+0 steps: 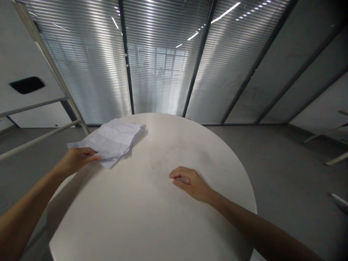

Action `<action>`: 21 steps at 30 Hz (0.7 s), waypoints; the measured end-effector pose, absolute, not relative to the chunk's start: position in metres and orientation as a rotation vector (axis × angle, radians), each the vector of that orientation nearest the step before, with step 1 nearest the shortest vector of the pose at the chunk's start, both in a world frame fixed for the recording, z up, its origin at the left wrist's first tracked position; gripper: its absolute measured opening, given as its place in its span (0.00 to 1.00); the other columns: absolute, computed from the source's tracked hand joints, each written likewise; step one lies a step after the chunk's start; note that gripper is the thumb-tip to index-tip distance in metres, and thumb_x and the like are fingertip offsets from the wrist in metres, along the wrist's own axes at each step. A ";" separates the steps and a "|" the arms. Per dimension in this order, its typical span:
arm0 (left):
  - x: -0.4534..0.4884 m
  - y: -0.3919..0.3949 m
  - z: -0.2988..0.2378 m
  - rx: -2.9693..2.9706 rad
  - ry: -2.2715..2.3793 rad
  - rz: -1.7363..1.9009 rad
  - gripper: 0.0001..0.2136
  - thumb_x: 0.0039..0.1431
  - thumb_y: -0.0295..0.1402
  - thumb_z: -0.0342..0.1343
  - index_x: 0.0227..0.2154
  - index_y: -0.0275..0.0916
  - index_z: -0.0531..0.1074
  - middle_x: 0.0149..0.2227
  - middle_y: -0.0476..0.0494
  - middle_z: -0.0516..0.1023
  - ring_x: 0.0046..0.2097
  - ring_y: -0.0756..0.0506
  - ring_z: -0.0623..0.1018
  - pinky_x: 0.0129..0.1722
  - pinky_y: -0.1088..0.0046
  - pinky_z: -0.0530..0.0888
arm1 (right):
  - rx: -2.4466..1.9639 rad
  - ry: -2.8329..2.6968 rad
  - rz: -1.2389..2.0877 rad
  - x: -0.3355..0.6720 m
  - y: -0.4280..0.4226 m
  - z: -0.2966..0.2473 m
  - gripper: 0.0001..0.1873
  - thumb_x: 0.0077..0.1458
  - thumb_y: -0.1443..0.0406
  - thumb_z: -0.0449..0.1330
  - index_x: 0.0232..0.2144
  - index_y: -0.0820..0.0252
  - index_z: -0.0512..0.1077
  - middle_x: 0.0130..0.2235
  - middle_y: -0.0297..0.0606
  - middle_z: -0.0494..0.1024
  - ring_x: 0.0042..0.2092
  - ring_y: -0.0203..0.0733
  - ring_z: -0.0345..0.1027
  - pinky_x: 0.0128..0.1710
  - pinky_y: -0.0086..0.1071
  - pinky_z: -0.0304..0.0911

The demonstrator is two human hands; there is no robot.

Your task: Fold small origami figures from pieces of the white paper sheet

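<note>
Several crumpled white sheets of paper (115, 139) lie in a loose stack at the left part of the round white table (130, 210). My left hand (81, 158) is closed on their near left edge, thumb and fingers pinching it. Over the middle right of the tabletop is my right hand (189, 183), holding nothing. Its fingers are curved, with a small gap between them and the thumb. Whether that hand touches the table is hard to tell.
Grey smudges mark the tabletop beyond my right hand. A pale metal frame (43, 139) stands close to the table's left side. Behind the table is a glass wall with blinds (160, 72). Parts of furniture legs (337, 158) show at the far right.
</note>
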State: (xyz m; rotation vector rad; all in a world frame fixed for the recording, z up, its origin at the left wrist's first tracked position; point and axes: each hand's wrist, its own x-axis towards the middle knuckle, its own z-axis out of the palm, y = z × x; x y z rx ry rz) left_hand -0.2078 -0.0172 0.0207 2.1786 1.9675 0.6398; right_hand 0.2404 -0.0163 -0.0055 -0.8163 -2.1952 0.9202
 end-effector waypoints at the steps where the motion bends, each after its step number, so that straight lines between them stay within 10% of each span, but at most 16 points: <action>1: -0.208 -0.017 0.022 2.181 1.950 0.649 0.18 0.54 0.50 0.55 0.29 0.38 0.77 0.29 0.54 0.80 0.32 0.48 0.77 0.33 0.79 0.69 | -0.817 -2.195 0.920 0.241 -0.016 -0.006 0.08 0.58 0.62 0.56 0.36 0.58 0.73 0.38 0.39 0.76 0.41 0.38 0.70 0.42 0.32 0.66; 7: -0.185 -0.019 0.045 2.356 2.347 1.295 0.13 0.58 0.44 0.53 0.35 0.40 0.75 0.37 0.52 0.80 0.34 0.48 0.78 0.37 0.73 0.73 | -0.840 -2.206 0.669 0.241 -0.012 -0.005 0.15 0.56 0.63 0.59 0.47 0.55 0.69 0.48 0.41 0.73 0.50 0.43 0.66 0.52 0.40 0.62; 15: -0.064 -0.048 0.071 3.429 1.019 1.339 0.11 0.57 0.27 0.55 0.43 0.43 0.71 0.40 0.48 0.80 0.39 0.48 0.78 0.33 0.72 0.73 | -0.893 -2.182 0.213 0.234 -0.002 0.014 0.58 0.44 0.53 0.67 0.65 0.52 0.35 0.66 0.46 0.46 0.66 0.54 0.41 0.62 0.50 0.47; 21: 0.019 -0.081 0.043 3.590 0.630 1.004 0.11 0.60 0.26 0.49 0.42 0.33 0.72 0.36 0.40 0.79 0.32 0.46 0.77 0.22 0.70 0.70 | -0.578 -2.596 0.011 0.249 0.007 0.013 0.33 0.58 0.63 0.55 0.63 0.54 0.50 0.62 0.43 0.59 0.63 0.47 0.50 0.63 0.47 0.46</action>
